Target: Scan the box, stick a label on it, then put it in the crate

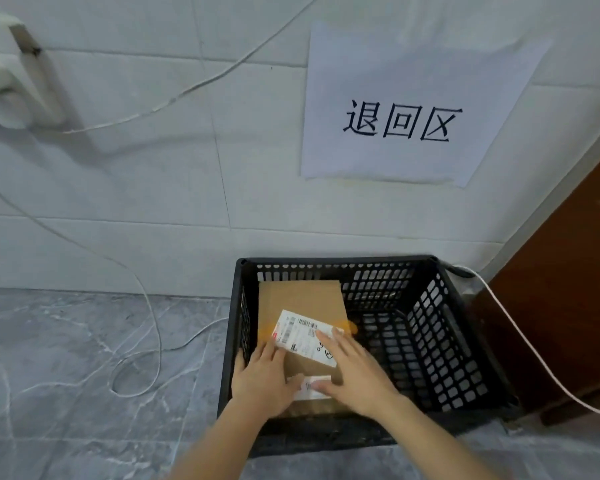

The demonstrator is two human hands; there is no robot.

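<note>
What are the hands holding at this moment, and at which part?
Both hands are on the cardboard box inside the black crate, at its near end: the left hand at the near-left edge, the right hand flat on top. A closed grip cannot be confirmed.

Both hands, left hand (264,379) and right hand (355,374), rest flat on the labelled box (300,303) inside the black crate (440,327).

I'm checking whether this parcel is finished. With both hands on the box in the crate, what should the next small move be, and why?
Probably let go and lift both hands out. The cardboard box already lies inside the black crate, against its left wall, with a label on top. The left hand and right hand lie flat on it.
</note>
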